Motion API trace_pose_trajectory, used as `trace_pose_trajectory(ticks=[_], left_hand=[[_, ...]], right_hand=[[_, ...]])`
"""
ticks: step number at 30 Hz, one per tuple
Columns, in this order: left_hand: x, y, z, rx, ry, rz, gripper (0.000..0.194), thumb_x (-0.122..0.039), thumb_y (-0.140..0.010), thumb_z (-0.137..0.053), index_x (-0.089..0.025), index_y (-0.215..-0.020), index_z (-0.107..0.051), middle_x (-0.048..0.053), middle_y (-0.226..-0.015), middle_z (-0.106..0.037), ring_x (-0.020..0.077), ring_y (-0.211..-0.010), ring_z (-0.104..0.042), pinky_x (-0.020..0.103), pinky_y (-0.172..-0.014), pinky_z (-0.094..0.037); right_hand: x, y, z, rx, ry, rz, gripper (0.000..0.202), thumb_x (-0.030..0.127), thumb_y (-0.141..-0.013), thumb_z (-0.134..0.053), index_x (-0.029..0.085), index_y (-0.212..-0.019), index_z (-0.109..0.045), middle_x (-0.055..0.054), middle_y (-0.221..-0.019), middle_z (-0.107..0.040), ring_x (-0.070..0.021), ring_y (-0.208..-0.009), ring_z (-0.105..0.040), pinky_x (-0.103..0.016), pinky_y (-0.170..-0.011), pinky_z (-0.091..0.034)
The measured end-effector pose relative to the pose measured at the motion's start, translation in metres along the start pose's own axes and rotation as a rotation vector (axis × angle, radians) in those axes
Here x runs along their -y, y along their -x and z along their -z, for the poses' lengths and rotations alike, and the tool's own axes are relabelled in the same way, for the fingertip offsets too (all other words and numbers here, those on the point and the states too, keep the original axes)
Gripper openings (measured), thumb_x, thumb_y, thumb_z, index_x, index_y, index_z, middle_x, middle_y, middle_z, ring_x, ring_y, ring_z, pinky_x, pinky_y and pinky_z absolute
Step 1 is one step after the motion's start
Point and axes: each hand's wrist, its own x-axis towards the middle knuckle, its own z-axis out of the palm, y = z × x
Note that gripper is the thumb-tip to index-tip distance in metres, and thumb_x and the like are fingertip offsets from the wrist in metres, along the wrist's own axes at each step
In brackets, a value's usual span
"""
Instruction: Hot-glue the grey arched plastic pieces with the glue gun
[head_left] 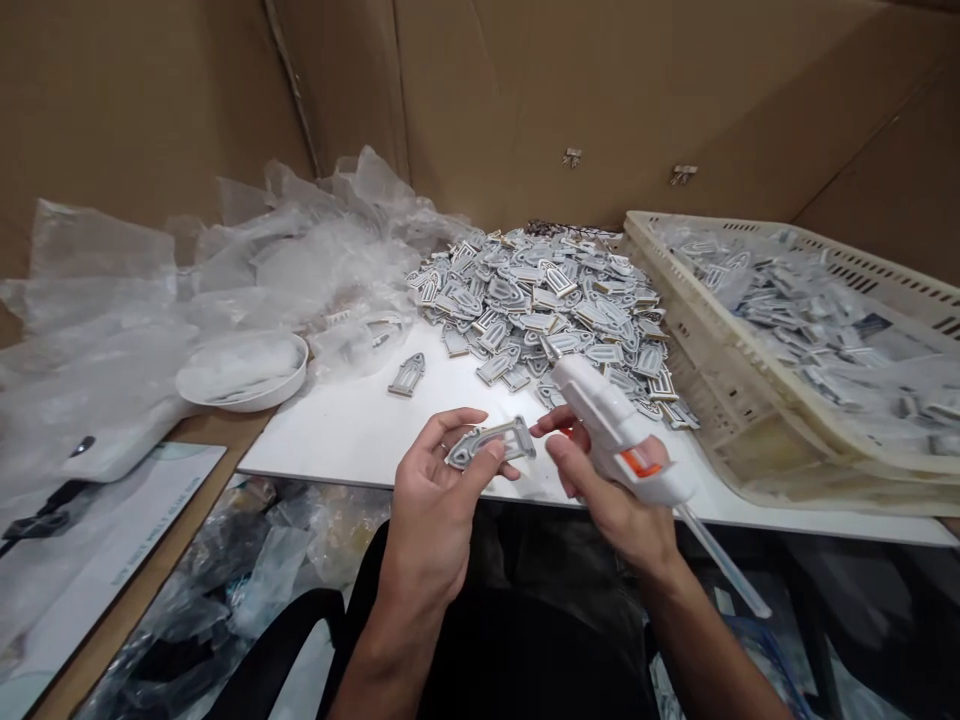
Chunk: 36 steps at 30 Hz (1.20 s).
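Between its thumb and fingers, my left hand (439, 500) grips a grey arch-shaped piece (517, 437) with a window-like frame. My right hand (622, 510) is wrapped round a white hot glue gun (600, 400) with an orange trigger. The gun's metal nozzle points up and left, and a clear glue stick (724, 560) juts out of its rear. My right fingertips come close to the end of the held piece; whether they touch it I cannot tell. A single similar piece (407, 374) lies on the white board, beyond my left hand.
A large heap of the same pieces (517, 290) covers the back of the white board (322, 430). To the right stands a cream plastic crate (720, 400) with bagged pieces. Clear plastic bags (300, 240) pile up at left around a white bowl (244, 400). Cardboard walls (510, 100) rise behind.
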Motion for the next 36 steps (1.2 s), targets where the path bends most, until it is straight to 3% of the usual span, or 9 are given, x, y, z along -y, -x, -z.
trace_pose_trajectory(ticks=[3,7,12,14,18,20,27,32,36], left_hand=[[0.002,0.003,-0.003,0.028,-0.01,0.007,0.04,-0.027,-0.081,-0.087,-0.014,-0.113,-0.066,0.003,-0.105,-0.072,0.0097,-0.076,-0.071,0.02,-0.081,-0.057],[0.004,0.01,-0.002,0.124,-0.141,0.032,0.03,-0.036,-0.093,-0.077,-0.014,-0.106,-0.061,0.006,-0.103,-0.073,0.0144,-0.083,-0.073,0.028,-0.085,-0.061],[0.0,0.013,-0.001,0.41,-0.175,0.205,0.033,-0.039,-0.099,-0.068,-0.014,-0.114,-0.054,0.006,-0.087,-0.071,0.0164,-0.069,-0.07,0.03,-0.066,-0.06],[-0.001,0.012,-0.001,0.455,-0.192,0.227,0.033,-0.04,-0.101,-0.065,-0.014,-0.119,-0.054,0.005,-0.085,-0.069,0.014,-0.064,-0.065,0.025,-0.058,-0.054],[0.0,0.011,0.0,0.33,-0.139,0.21,0.025,-0.036,-0.101,-0.059,-0.012,-0.11,-0.06,0.001,-0.078,-0.057,0.0078,-0.06,-0.047,0.02,-0.053,-0.036],[-0.001,0.011,0.0,0.246,-0.033,0.211,0.027,-0.034,-0.1,-0.057,-0.011,-0.112,-0.063,0.001,-0.078,-0.054,0.0083,-0.061,-0.044,0.021,-0.055,-0.033],[-0.012,0.015,-0.003,0.101,0.264,0.222,0.054,-0.05,-0.107,-0.04,-0.009,-0.132,-0.065,0.006,-0.082,-0.054,0.0123,-0.066,-0.046,0.023,-0.062,-0.04],[-0.018,0.019,-0.004,0.131,0.337,0.187,0.047,-0.044,-0.108,-0.04,-0.02,-0.142,-0.061,0.005,-0.086,-0.053,0.0129,-0.071,-0.046,0.023,-0.065,-0.043],[-0.017,0.021,-0.005,0.159,0.342,0.188,0.035,-0.045,-0.108,-0.044,-0.026,-0.13,-0.063,0.004,-0.091,-0.054,0.013,-0.076,-0.048,0.023,-0.069,-0.046]], right_hand=[[0.002,0.003,-0.009,-0.018,-0.036,0.003,0.033,0.044,-0.087,-0.082,0.014,-0.092,-0.07,-0.001,-0.071,-0.062,-0.0089,-0.054,-0.05,-0.02,-0.049,-0.044],[-0.001,0.002,-0.011,-0.04,-0.037,0.022,0.034,0.044,-0.086,-0.083,0.015,-0.083,-0.065,-0.005,-0.08,-0.068,-0.013,-0.063,-0.062,-0.022,-0.055,-0.053],[-0.003,-0.002,-0.002,0.266,-0.232,-0.109,0.03,0.041,-0.093,-0.08,0.018,-0.106,-0.066,0.003,-0.064,-0.061,-0.0132,-0.048,-0.059,-0.023,-0.044,-0.049],[-0.001,-0.006,0.004,0.35,-0.237,-0.05,0.026,0.039,-0.097,-0.076,0.019,-0.109,-0.066,0.005,-0.059,-0.057,-0.013,-0.043,-0.056,-0.023,-0.042,-0.047],[0.005,-0.016,0.022,0.267,0.134,0.434,0.014,0.032,-0.098,-0.074,0.019,-0.097,-0.072,-0.003,-0.085,-0.067,-0.0124,-0.066,-0.063,-0.025,-0.06,-0.05],[0.006,-0.019,0.031,0.254,0.253,0.567,0.012,0.031,-0.098,-0.075,0.02,-0.096,-0.071,-0.004,-0.094,-0.067,-0.0139,-0.077,-0.064,-0.026,-0.067,-0.051],[0.012,-0.018,0.043,0.391,0.431,0.726,0.033,0.043,-0.1,-0.073,0.015,-0.087,-0.063,-0.008,-0.087,-0.065,-0.0165,-0.075,-0.062,-0.028,-0.064,-0.045],[0.012,-0.013,0.041,0.459,0.503,0.752,0.034,0.043,-0.104,-0.068,0.013,-0.09,-0.064,-0.009,-0.085,-0.066,-0.0162,-0.072,-0.061,-0.028,-0.064,-0.044],[0.011,-0.01,0.041,0.444,0.508,0.754,0.034,0.043,-0.103,-0.069,0.013,-0.089,-0.064,-0.009,-0.085,-0.066,-0.0158,-0.071,-0.061,-0.028,-0.064,-0.043]])
